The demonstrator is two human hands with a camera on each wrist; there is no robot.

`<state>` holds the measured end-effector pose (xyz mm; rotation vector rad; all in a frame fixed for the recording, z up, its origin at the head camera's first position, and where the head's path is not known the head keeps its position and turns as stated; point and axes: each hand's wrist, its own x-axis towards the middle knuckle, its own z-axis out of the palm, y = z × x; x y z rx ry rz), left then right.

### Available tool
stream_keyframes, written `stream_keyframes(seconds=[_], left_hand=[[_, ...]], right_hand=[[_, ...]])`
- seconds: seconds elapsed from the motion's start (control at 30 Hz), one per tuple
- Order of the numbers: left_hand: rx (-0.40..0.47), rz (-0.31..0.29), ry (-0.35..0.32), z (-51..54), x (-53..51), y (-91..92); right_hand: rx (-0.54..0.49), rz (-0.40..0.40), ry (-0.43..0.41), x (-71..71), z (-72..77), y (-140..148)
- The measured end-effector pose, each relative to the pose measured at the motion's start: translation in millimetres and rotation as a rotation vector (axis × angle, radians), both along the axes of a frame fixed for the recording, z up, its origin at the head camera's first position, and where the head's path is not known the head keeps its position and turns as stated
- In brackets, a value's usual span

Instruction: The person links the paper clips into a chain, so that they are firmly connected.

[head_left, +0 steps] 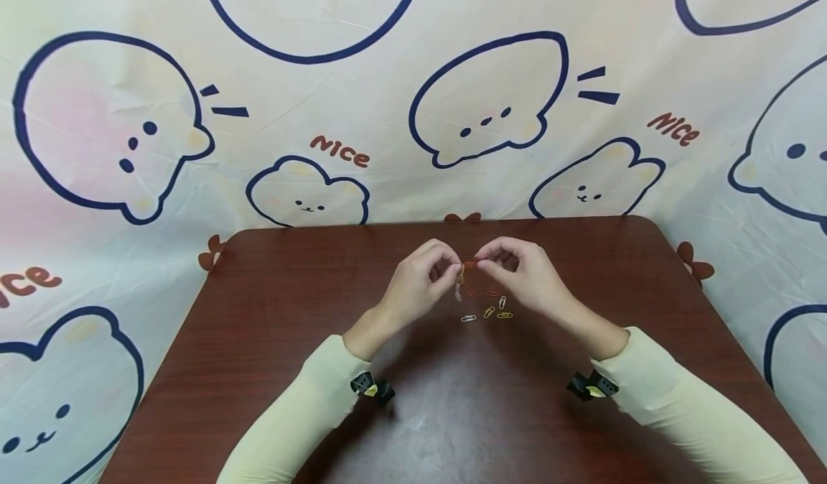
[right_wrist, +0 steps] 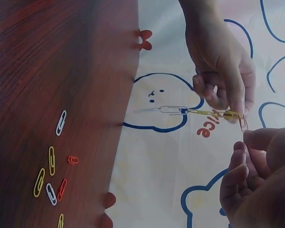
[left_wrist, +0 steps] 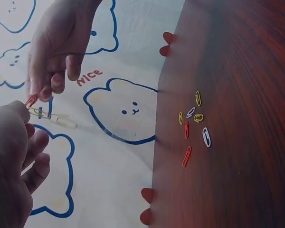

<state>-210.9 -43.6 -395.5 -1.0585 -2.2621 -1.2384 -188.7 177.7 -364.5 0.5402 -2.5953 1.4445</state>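
Above the table my two hands meet fingertip to fingertip. My left hand (head_left: 418, 283) pinches the top of a short paper clip chain (right_wrist: 204, 112), where a yellow clip sits. The chain dangles below the fingers, with yellow at its top and a whitish clip lower down. Between thumb and forefinger my right hand (head_left: 528, 277) pinches a red paper clip (right_wrist: 244, 122). This red clip touches the yellow one at the left fingertips; whether they are linked, I cannot tell. The other fingers of both hands curl loosely around nothing.
Loose paper clips lie on the brown table (head_left: 271, 340) below the hands: white (head_left: 468, 319), yellow (head_left: 505, 315) and red (left_wrist: 186, 156) ones, several in all. A cartoon-printed cloth (head_left: 388, 110) hangs behind the table's far edge. Dark wrist cameras are strapped over both sleeves.
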Motion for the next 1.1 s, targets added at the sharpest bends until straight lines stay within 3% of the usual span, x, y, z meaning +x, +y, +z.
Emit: stream_keyframes(seconds=[0.37,0.8,1.1], left_hand=[[-0.016,0.027,0.006,0.7,1.2,-8.3],[0.029,0.031,0.034,-5.1,4.0,-27.7],[0.015,0.051,0.000,-6.3,5.2,-37.1]], right_hand=[[0.049,-0.056,-0.023,-13.8,-13.4,26],[0.133,-0.145,-0.064,-34.3,-48.3,76],[0.165,-0.156,-0.180,-44.3,-78.0,94]])
